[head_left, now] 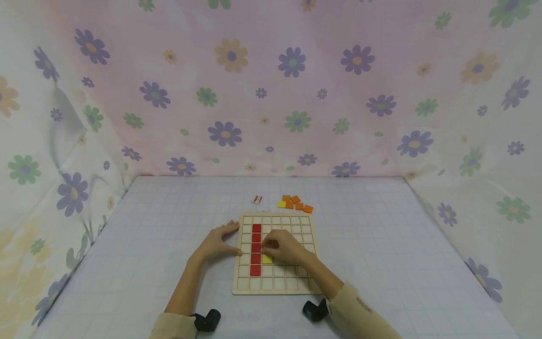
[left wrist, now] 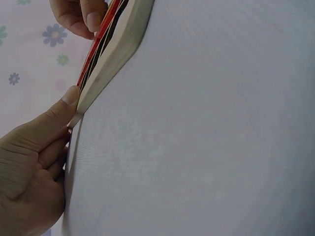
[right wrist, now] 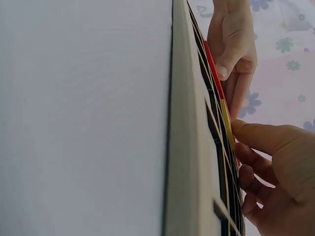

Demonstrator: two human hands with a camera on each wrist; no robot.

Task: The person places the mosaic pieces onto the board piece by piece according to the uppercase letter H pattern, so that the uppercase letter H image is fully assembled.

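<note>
A square wooden grid board (head_left: 279,291) lies on the cloth-covered table. Several red tiles (head_left: 256,247) form one column near its left side, and a yellow tile (head_left: 267,259) sits beside them. My left hand (head_left: 216,242) rests at the board's left edge, fingers spread. In the left wrist view its thumb (left wrist: 71,96) touches the board's rim. Over the grid, my right hand (head_left: 284,247) has curled fingers, thumb and fingertips together at the yellow tile (right wrist: 226,120); the hand partly hides what lies under the fingertips.
Behind the board lie several loose orange tiles (head_left: 299,206) and one yellow tile (head_left: 281,204). To their left is a small patterned card (head_left: 258,199). Flowered cloth (head_left: 271,94) stands around the back and sides. Black wrist devices (head_left: 207,321) show near both cuffs.
</note>
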